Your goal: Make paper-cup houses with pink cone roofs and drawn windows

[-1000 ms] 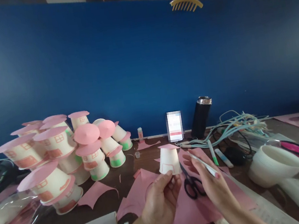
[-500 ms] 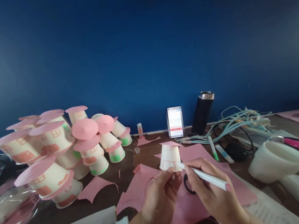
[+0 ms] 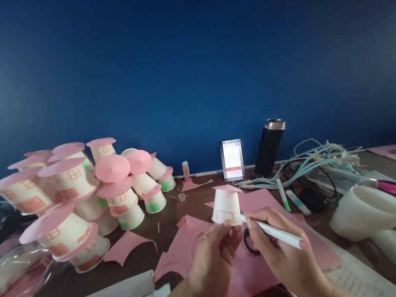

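Paper cup (image 3: 224,206) capped with a pink paper disc stands mouth-down at the centre of the frame, a reddish arch outlined on its wall; what lies inside is hidden. Left hand (image 3: 215,259) pinches its lower rim between thumb and fingers. Right hand (image 3: 286,254) grips a white marker pen (image 3: 278,235) with a pink end, its tip at the cup's lower right side. Under the hands, lower centre, lie sheets of pink paper (image 3: 246,279) and partly covered scissors (image 3: 248,242).

Left of the frame, more disc-topped cups (image 3: 72,183) are stacked mouth-down, with windows and doors drawn in red and some patches of green. Lower left, a clear plastic bag (image 3: 17,279) holds something pink and white; its dark print is too blurred to read.

Right of centre leans a black flask (image 3: 270,150), its silver mouth uncapped. At lower right, a white ribbed pot (image 3: 367,213) tilts beside a written sheet (image 3: 356,278) with illegible lines. The phone screen (image 3: 233,159) is pixelated beyond reading.
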A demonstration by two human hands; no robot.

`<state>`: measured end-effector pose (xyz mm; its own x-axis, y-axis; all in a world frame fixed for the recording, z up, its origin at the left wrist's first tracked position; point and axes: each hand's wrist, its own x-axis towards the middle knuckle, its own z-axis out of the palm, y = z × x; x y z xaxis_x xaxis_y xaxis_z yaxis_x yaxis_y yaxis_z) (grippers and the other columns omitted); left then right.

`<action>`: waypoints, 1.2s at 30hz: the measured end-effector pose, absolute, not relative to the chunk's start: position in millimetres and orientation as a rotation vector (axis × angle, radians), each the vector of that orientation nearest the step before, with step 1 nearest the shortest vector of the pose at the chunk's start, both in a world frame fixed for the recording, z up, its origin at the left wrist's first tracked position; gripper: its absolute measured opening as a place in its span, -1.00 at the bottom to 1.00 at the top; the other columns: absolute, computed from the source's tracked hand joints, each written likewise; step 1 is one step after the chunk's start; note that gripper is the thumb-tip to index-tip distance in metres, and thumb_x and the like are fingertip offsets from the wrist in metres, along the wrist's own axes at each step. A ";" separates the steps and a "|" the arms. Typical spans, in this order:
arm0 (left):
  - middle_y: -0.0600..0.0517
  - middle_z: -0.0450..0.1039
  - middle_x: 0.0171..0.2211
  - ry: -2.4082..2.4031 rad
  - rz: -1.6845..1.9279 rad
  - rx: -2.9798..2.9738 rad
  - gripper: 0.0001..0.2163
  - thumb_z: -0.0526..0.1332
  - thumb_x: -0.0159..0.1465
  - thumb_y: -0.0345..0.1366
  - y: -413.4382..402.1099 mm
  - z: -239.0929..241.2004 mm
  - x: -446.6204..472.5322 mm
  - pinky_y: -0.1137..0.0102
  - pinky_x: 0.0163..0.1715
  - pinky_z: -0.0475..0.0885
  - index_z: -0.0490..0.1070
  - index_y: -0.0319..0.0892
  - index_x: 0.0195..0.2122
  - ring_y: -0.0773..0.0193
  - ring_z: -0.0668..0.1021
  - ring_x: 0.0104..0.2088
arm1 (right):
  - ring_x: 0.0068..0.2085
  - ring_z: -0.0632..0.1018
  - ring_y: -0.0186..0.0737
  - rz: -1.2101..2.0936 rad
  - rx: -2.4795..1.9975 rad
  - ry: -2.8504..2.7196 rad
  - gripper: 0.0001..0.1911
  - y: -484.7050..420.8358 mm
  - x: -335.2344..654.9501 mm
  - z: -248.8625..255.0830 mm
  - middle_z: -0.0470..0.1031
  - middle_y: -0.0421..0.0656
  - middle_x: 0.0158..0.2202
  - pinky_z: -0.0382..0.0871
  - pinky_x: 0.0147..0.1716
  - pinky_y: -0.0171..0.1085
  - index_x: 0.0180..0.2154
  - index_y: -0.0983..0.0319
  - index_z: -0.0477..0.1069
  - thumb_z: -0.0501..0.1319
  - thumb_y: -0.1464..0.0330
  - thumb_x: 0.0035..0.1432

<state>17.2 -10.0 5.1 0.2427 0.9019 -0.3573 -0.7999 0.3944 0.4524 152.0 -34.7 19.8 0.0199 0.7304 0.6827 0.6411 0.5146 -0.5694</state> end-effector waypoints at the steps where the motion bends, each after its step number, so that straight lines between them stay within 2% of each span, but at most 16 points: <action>1: -0.13 0.57 -0.48 0.616 1.171 0.197 -0.86 0.22 0.21 -0.57 -10.0 4.8 17.1 0.44 -0.26 0.58 0.54 -0.43 -0.45 0.29 0.61 -0.42 | -0.36 0.56 -0.30 0.100 -1.177 -1.676 -0.95 -34.6 151.9 19.8 0.51 -0.22 -0.38 0.43 -0.30 -0.37 -0.23 0.16 0.42 0.18 0.39 0.27; 25: -0.11 0.58 -0.48 0.615 1.166 0.234 -0.88 0.25 0.19 -0.54 -10.6 1.9 16.7 0.45 -0.25 0.57 0.56 -0.40 -0.45 0.30 0.61 -0.40 | -0.36 0.57 -0.30 0.096 -1.188 -1.670 -0.96 -35.4 151.5 20.0 0.51 -0.22 -0.39 0.44 -0.29 -0.36 -0.25 0.17 0.41 0.18 0.39 0.27; 32: -0.11 0.58 -0.48 0.624 1.170 0.232 -0.88 0.24 0.19 -0.54 -10.3 2.3 16.4 0.45 -0.25 0.57 0.56 -0.39 -0.45 0.31 0.60 -0.41 | -0.39 0.58 -0.28 0.097 -1.200 -1.660 -0.96 -34.9 151.6 19.1 0.51 -0.21 -0.40 0.44 -0.41 -0.36 -0.25 0.17 0.42 0.19 0.37 0.27; 36: -0.12 0.58 -0.47 0.622 1.170 0.228 -0.89 0.25 0.19 -0.55 -10.6 1.9 16.7 0.45 -0.25 0.57 0.56 -0.39 -0.44 0.30 0.61 -0.41 | -0.39 0.57 -0.27 0.087 -1.196 -1.665 -0.95 -36.5 151.9 19.7 0.51 -0.20 -0.40 0.43 -0.40 -0.35 -0.26 0.17 0.42 0.19 0.38 0.27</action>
<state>16.7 -10.6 1.9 0.2467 0.9089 -0.3363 -0.7871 0.3903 0.4777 151.9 -36.5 19.7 0.0341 0.7295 0.6832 0.6540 0.5006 -0.5672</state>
